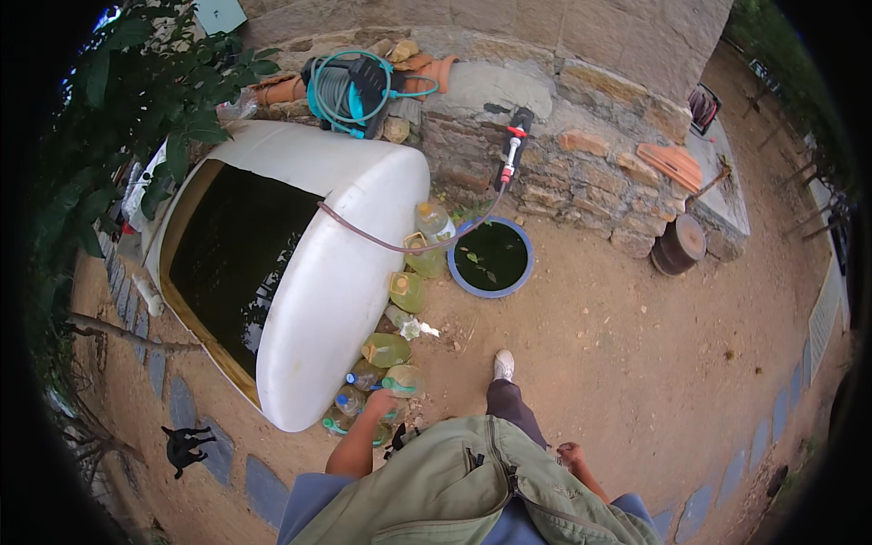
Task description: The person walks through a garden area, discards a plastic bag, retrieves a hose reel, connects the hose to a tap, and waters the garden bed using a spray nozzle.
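Note:
My left hand (381, 403) reaches down to a clear plastic jug (403, 381) with a green handle, its fingers at or near the handle; whether they grip it cannot be told. More plastic jugs and bottles, such as a yellowish jug (386, 350), stand or lie along a large white tank (340, 272) filled with dark water. My right hand (571, 455) hangs by my side with its fingers curled, and what it may hold is not plain. A thin hose (381, 243) runs from a tap (515, 139) on the wall over the rim of the tank.
A blue-rimmed tub (529, 271) of dark water stands by the stone wall (579, 177). A hose reel (347, 92) rests on the ledge, and a wooden stump (680, 245) is at the wall's foot. A black animal (184, 449) is beside slate stepping stones (264, 487); a branch (129, 335) juts in at left.

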Tool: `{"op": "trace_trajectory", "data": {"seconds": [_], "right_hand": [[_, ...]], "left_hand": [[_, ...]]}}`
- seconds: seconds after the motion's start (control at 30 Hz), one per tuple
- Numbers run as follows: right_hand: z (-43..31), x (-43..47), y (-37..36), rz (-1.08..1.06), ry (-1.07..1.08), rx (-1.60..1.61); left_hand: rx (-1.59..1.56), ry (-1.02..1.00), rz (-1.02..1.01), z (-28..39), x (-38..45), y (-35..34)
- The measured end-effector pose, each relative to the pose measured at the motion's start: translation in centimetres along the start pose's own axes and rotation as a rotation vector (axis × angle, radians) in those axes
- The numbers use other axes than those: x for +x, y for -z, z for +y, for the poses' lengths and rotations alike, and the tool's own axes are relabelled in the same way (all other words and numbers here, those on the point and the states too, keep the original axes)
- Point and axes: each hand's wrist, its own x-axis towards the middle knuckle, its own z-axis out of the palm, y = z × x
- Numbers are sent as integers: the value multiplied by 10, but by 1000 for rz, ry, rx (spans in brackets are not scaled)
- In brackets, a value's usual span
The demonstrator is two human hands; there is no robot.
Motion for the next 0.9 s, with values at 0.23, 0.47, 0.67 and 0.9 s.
{"op": "trace_trajectory", "data": {"seconds": [0.23, 0.47, 0.67, 0.9], "right_hand": [[-218, 169, 47, -15, 315, -112], [-355, 226, 37, -59, 458, -232], [-326, 268, 4, -163, 472, -593], [-284, 218, 33, -115, 182, -664]], "left_hand": [[-103, 161, 13, -15, -102, -13], [5, 337, -91, 43, -29, 5], [-297, 322, 224, 5, 73, 34], [-416, 253, 387, 80, 186, 178]]}}
